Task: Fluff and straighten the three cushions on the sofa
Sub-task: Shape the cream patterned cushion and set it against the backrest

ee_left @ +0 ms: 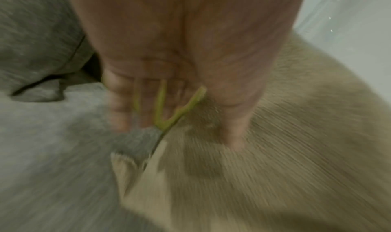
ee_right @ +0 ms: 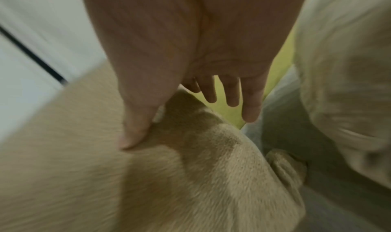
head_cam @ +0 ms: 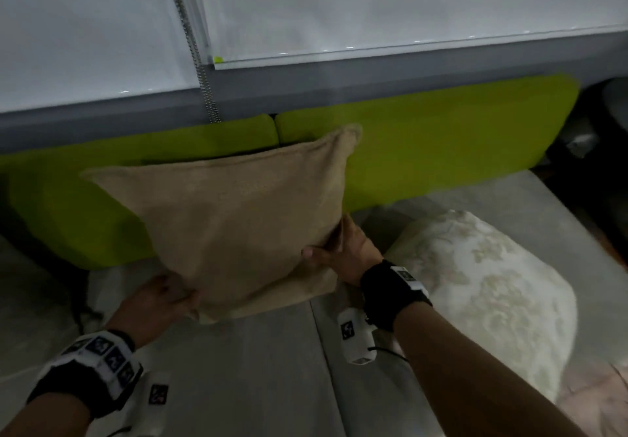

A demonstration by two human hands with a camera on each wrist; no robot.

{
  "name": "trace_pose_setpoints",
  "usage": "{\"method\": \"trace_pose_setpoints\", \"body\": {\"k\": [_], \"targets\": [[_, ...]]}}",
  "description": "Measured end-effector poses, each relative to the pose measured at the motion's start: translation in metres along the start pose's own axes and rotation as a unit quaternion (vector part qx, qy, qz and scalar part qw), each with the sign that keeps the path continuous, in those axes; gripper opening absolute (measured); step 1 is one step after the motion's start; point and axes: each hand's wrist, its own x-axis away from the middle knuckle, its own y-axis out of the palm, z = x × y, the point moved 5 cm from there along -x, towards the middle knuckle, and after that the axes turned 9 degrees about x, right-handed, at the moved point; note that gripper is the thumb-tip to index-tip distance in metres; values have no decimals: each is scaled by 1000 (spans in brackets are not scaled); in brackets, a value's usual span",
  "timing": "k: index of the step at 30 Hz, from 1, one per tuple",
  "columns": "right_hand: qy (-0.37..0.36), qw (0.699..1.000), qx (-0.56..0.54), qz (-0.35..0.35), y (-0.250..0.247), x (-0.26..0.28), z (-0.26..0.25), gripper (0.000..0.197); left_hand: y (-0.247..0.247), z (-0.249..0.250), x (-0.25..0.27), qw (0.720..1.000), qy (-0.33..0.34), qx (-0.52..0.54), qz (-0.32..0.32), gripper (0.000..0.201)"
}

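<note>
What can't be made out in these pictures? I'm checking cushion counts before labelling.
- Third cushion: none in any view; only the tan cushion and cream patterned cushion show.
- Left hand fingers: behind the tan cushion in the head view, motion-blurred in its wrist view.
- Cream cushion's right side: cut off, right wrist view.

Tan cushion (head_cam: 234,219), centre of head view: coarse woven cloth, burlap-like, matt, slightly nubby; flat stitched flange at edges. Pale cushion (head_cam: 489,287), lower right: cream cloth with raised floral brocade pattern, faint sheen. Green backrest pads (head_cam: 441,137), mid-frame: fine-weave upholstery cloth, matt, smooth. Grey seat (head_cam: 258,368), bottom: soft matt fabric, smooth, lightly creased. Roller blind (head_cam: 373,1), top: smooth white sheet, slightly glossy along lower bar. Bead chain (head_cam: 193,45), upper left: metal, shiny. Wrist bands (head_cam: 390,293): black matt cloth with white plastic marker blocks.
</note>
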Motion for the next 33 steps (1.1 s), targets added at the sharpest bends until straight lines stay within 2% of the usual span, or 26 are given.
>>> {"method": "trace_pose_setpoints", "body": {"k": [3, 5, 8, 10, 12, 14, 16, 17, 19, 20, 22, 24, 26, 28, 31, 33], "targets": [[-33, 998, 30, 39, -15, 62, -3, 102, 28, -16, 27, 987, -36, -109, -112, 47], [-60, 992, 56, 101, -28, 113, 11, 86, 55, -14, 45, 977, -17, -124, -173, 47], [-46, 971, 100, 211, -47, 178, 71, 68, 100, 19, 55, 974, 41, -89, -204, 22], [7, 951, 130, 281, -68, 212, 127, 61, 134, 60, 54, 975, 99, -71, -187, 21], [107, 932, 122, 325, -93, 237, 185, 65, 169, 104, 53, 978, 125, -46, -159, 21], [214, 911, 94, 339, -112, 253, 238, 76, 204, 143, 51, 979, 141, -40, -144, 41], [307, 896, 38, 319, -118, 257, 285, 86, 236, 180, 47, 975, 165, -63, -133, 57], [336, 891, -8, 305, -118, 256, 304, 98, 251, 194, 43, 973, 171, -88, -126, 64], [362, 880, -109, 288, -115, 252, 329, 127, 278, 214, 27, 969, 166, -148, -104, 78], [373, 877, -153, 261, -111, 247, 338, 132, 290, 220, 17, 969, 152, -169, -92, 86], [387, 871, -246, 176, -98, 237, 344, 127, 310, 227, -4, 976, 106, -176, -79, 106], [362, 858, -349, 107, -82, 229, 345, 124, 329, 230, -15, 982, 49, -153, -101, 116], [315, 848, -415, 97, -80, 218, 350, 111, 344, 232, -13, 986, -5, -105, -133, 114], [291, 844, -439, 101, -102, 210, 344, 91, 351, 236, -3, 990, -41, -48, -127, 107], [266, 880, -375, 121, -162, 194, 347, 61, 355, 236, 16, 994, -65, 8, -83, 110], [241, 916, -299, 118, -208, 177, 356, 63, 363, 228, 35, 992, -76, 78, -63, 117]]}}
